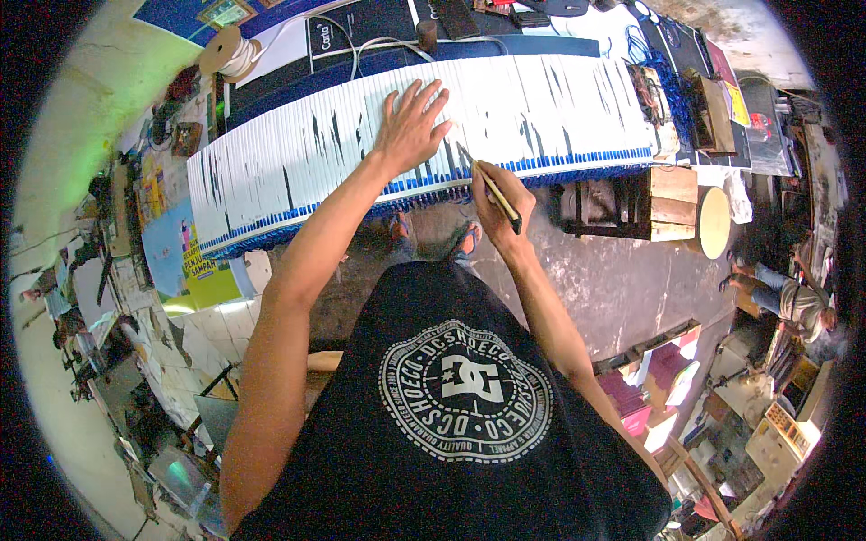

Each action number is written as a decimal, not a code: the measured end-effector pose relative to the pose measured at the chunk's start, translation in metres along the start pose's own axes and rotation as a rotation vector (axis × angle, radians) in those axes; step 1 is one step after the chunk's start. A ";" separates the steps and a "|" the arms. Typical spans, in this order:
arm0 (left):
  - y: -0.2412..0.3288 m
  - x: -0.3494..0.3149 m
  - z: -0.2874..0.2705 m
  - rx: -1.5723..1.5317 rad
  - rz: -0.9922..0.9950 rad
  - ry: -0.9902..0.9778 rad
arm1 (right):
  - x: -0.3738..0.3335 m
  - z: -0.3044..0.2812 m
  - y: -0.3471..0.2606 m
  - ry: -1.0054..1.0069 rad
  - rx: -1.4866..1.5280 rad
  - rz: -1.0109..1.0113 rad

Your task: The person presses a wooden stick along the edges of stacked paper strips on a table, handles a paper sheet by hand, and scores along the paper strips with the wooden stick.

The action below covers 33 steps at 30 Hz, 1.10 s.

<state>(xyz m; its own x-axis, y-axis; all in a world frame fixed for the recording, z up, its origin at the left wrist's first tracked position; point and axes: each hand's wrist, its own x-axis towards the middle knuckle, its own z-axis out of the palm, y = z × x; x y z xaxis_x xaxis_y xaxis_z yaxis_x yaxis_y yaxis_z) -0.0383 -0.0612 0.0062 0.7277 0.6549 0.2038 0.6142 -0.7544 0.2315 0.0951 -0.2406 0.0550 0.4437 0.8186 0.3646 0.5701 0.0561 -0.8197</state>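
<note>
A long row of white strips lies side by side across the table, with dark slits showing between some of them. Blue ends line its near edge, and dark blue strands hang below. My left hand rests flat on the strips left of the middle, fingers spread, holding nothing. Closed like a pen grip, my right hand holds a slim tan tool with a black end. The tool's tip is at the near edge of the strips, right of my left hand. Whether it is a brush I cannot tell.
Behind the strips are a spool of pale cord, a loose cable and a small brown cylinder. A wooden block lies at the right end. A round-topped stool stands right of the table. Another person is farther right.
</note>
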 end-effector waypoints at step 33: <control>-0.012 0.004 -0.008 0.025 0.049 -0.090 | 0.005 0.019 0.001 0.034 -0.049 -0.034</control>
<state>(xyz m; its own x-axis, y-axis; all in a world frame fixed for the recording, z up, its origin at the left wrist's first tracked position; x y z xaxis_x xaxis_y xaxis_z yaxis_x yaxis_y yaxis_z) -0.0453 -0.0488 0.0118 0.7806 0.6119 0.1277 0.5841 -0.7868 0.1995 0.0848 -0.2256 0.0479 0.4460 0.7969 0.4075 0.6183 0.0549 -0.7840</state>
